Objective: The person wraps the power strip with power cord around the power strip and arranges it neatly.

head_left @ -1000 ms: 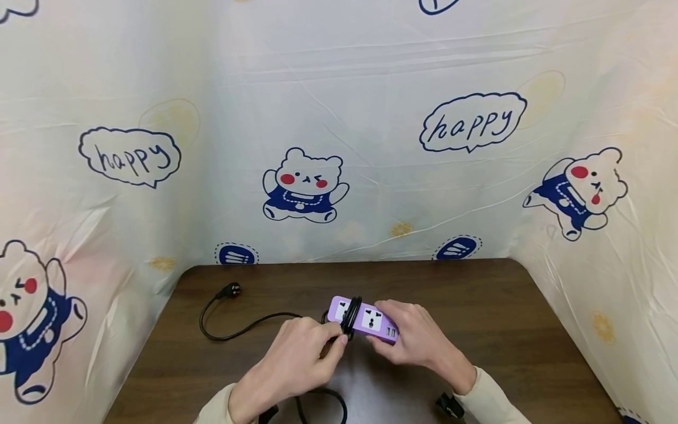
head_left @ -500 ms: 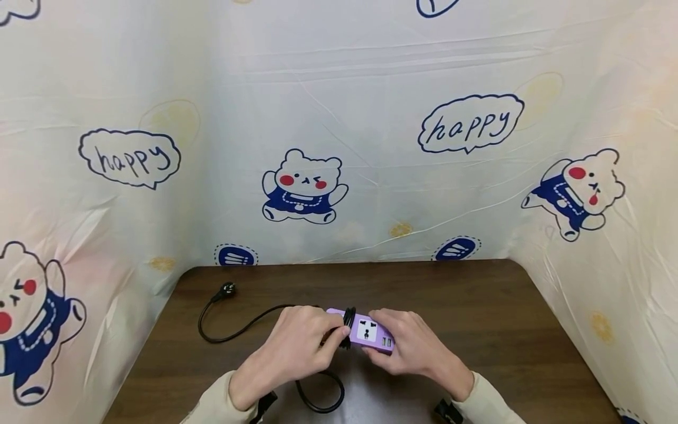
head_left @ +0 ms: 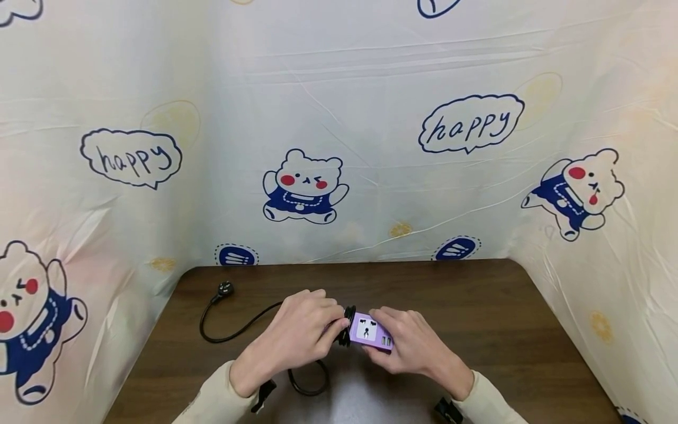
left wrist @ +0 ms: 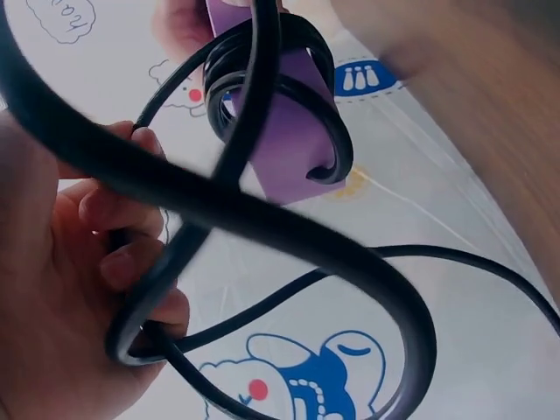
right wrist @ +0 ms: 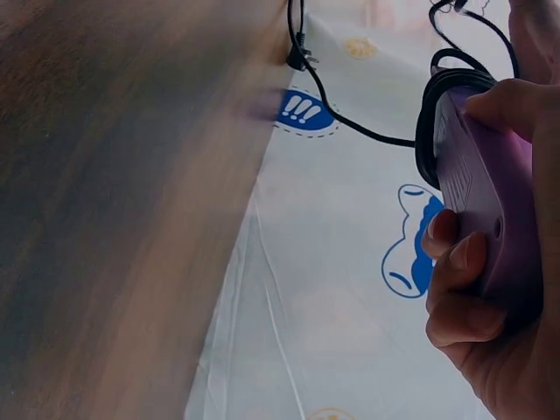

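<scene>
We face a pale cloth [head_left: 381, 118] printed with bears and "happy" bubbles, behind and beside a dark wooden table [head_left: 477, 294]. Over the table, we see the left hand [head_left: 304, 324] with its fingers curled around a black cord [head_left: 238, 337], and the right hand [head_left: 410, 341] gripping the end of a purple power strip [head_left: 373, 331]. We find the strip held up between both hands, the cord coiled around it several times. Toward the table's far left corner lies the cord's plug [head_left: 225, 288]; smaller yet, two USB ports [head_left: 386, 341] sit beside the right fingers.
</scene>
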Tool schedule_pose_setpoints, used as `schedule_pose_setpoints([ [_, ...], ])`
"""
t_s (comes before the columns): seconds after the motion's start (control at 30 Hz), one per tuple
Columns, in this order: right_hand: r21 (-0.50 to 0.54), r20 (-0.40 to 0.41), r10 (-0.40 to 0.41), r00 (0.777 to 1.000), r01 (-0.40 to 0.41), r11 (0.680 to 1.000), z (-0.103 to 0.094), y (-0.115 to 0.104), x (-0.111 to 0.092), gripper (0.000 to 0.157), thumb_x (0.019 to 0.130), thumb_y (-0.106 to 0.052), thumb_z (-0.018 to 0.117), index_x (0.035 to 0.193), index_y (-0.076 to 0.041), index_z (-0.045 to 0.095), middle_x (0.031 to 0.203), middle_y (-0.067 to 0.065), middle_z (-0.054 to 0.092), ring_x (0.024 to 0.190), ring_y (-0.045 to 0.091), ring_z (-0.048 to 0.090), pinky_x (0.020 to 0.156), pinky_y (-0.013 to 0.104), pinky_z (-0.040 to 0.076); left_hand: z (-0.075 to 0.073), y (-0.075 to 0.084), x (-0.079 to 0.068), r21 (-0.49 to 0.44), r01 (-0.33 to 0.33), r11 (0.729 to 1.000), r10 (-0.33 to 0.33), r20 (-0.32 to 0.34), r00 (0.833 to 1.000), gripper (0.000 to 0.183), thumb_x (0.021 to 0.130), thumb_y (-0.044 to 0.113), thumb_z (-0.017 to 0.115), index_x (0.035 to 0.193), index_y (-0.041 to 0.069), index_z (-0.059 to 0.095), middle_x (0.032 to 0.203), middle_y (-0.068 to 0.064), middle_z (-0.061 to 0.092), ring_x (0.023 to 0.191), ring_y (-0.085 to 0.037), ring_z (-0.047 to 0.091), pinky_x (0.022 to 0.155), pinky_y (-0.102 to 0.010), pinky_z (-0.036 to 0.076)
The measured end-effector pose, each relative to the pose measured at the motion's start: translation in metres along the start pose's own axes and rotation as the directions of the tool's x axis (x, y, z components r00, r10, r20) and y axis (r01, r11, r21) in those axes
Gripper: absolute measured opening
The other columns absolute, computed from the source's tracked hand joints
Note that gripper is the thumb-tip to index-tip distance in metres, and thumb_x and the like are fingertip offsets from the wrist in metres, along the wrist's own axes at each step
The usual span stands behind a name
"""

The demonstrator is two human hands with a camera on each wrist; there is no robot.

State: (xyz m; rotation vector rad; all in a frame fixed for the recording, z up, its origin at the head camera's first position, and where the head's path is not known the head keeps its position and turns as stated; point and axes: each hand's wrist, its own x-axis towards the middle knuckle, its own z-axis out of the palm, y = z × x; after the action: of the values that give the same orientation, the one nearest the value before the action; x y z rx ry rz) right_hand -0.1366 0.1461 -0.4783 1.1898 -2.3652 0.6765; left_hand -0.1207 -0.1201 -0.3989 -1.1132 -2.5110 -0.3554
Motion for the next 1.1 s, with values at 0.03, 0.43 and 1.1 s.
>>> schedule_pose_setpoints([
  [0.03, -0.006, -0.001, -0.002, 1.0, 0.002, 1.0, 0.0, 0.0, 0.0, 0.044, 0.08, -0.036, 0.087, 0.11, -0.012, 0.067, 0.087, -0.009, 0.065, 0.064, -0.007, 0.048, 0.053, 0.009, 0.038, 0.0, -0.001, 0.0, 0.01, -0.008, 1.0, 0.008, 0.002, 1.0, 0.025, 0.103, 0.032, 0.07, 0.079, 0.025, 0.065, 0.069, 0.016, 0.05, 0.066, -0.005, 0.037, 0.059, -0.02, 0.026],
  [0.43, -0.002, -0.003, -0.038, 0.999, 0.038, 0.999, -0.005, 0.0, 0.002, 0.05, 0.081, -0.038, 0.087, 0.117, -0.009, 0.068, 0.092, -0.007, 0.068, 0.064, -0.008, 0.048, 0.054, 0.007, 0.038, -0.004, -0.014, 0.011, -0.162, -0.028, 0.986, 0.044, 0.101, 0.994, 0.019, 0.107, 0.035, 0.066, 0.091, 0.025, 0.071, 0.081, 0.017, 0.054, 0.076, -0.004, 0.042, 0.068, -0.022, 0.035],
  [1.1, 0.062, -0.006, -0.174, 0.985, 0.174, 0.983, -0.004, -0.004, 0.006, 0.051, 0.081, -0.039, 0.088, 0.118, -0.011, 0.067, 0.089, -0.01, 0.063, 0.063, -0.009, 0.047, 0.055, 0.005, 0.034, 0.012, -0.044, 0.026, -0.519, 0.125, 0.846, 0.007, 0.246, 0.969, 0.027, 0.09, 0.053, 0.08, 0.083, 0.031, 0.066, 0.073, 0.018, 0.055, 0.066, 0.002, 0.049, 0.058, -0.018, 0.04],
])
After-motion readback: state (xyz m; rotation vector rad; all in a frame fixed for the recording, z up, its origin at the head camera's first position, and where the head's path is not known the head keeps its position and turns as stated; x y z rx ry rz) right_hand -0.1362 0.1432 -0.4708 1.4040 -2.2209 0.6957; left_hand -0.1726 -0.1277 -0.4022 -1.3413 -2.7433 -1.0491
